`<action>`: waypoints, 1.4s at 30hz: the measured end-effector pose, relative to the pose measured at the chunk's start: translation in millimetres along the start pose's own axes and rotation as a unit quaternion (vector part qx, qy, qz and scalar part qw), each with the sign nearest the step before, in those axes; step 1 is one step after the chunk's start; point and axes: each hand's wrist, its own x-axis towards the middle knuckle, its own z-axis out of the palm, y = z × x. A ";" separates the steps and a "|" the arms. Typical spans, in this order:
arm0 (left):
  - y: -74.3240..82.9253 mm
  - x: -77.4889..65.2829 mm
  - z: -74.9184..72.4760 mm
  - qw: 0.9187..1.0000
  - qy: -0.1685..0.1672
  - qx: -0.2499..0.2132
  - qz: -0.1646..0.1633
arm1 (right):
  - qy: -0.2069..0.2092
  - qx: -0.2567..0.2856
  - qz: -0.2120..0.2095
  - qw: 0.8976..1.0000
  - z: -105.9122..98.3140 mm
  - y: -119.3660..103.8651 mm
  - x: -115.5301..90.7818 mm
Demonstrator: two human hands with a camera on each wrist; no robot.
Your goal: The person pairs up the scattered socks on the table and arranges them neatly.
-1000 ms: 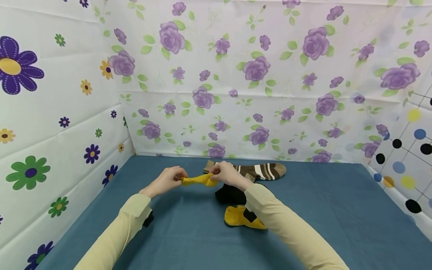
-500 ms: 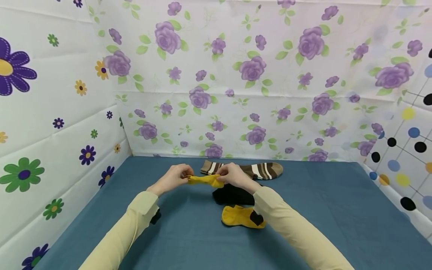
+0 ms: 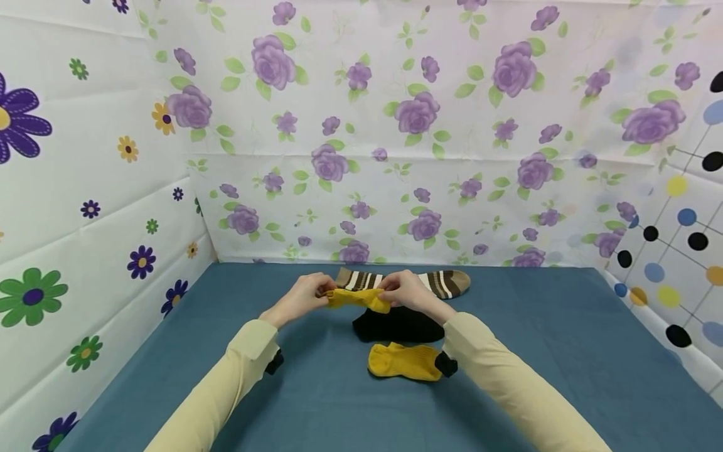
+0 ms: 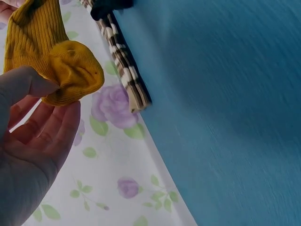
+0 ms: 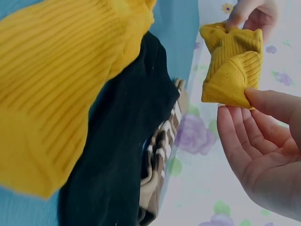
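Observation:
A ribbed yellow sock (image 3: 356,298) is stretched level between both hands, raised over the far part of the table. At its left end my left hand (image 3: 305,294) pinches the fabric between thumb and fingers. My right hand (image 3: 411,291) pinches the other end, where a folded-over part shows in the right wrist view. Below the right forearm lies another yellow sock (image 3: 405,361), flat on the cloth. A black sock (image 3: 395,326) lies just behind that one. Farthest back is a brown, white and tan striped sock (image 3: 449,284), partly hidden by the right hand.
The blue table cloth (image 3: 316,402) reaches to white floral curtain (image 3: 350,207) at the back. A flower-print sheet (image 3: 101,251) stands along the left side and a dotted sheet (image 3: 666,251) along the right.
Both hands have moved right with the held yellow sock, which now overlaps the striped sock in the head view. More of the black sock shows. The socks on the table lie as before.

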 end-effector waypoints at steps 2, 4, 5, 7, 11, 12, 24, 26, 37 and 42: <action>1.1 1.7 1.6 1.000 0.000 -0.008 0.002 | 0.000 0.005 -0.001 1.000 -3.6 3.1 -1.8; 2.3 3.4 3.2 1.000 0.000 -0.012 0.004 | -0.001 0.006 -0.006 1.000 -6.5 5.5 -3.8; 3.2 4.4 3.9 1.000 -0.001 -0.014 0.004 | -0.001 0.006 -0.006 1.000 -7.8 6.6 -4.6; 5.9 6.2 4.9 1.000 -0.002 -0.015 0.000 | -0.002 0.005 -0.005 1.000 -10.5 8.1 -6.4; 12.5 11.0 7.2 1.000 -0.007 -0.017 -0.011 | 0.004 0.010 0.010 1.000 -16.6 9.3 -10.4; 14.0 12.3 7.7 1.000 -0.009 -0.019 -0.012 | 0.007 0.012 0.014 1.000 -18.2 9.5 -11.4; 22.6 15.7 16.8 0.998 -0.019 -0.052 0.025 | 0.009 0.026 0.018 0.999 -31.1 17.3 -28.8; 24.1 15.3 19.3 0.998 -0.020 -0.060 0.031 | 0.011 0.029 0.024 0.999 -33.8 19.1 -31.2; 37.5 11.4 24.1 0.989 -0.036 -0.141 0.038 | 0.013 0.089 0.076 0.993 -46.5 30.0 -42.8; 43.1 11.7 27.5 0.977 -0.071 -0.201 0.004 | -0.001 0.118 0.099 0.988 -49.2 36.7 -49.4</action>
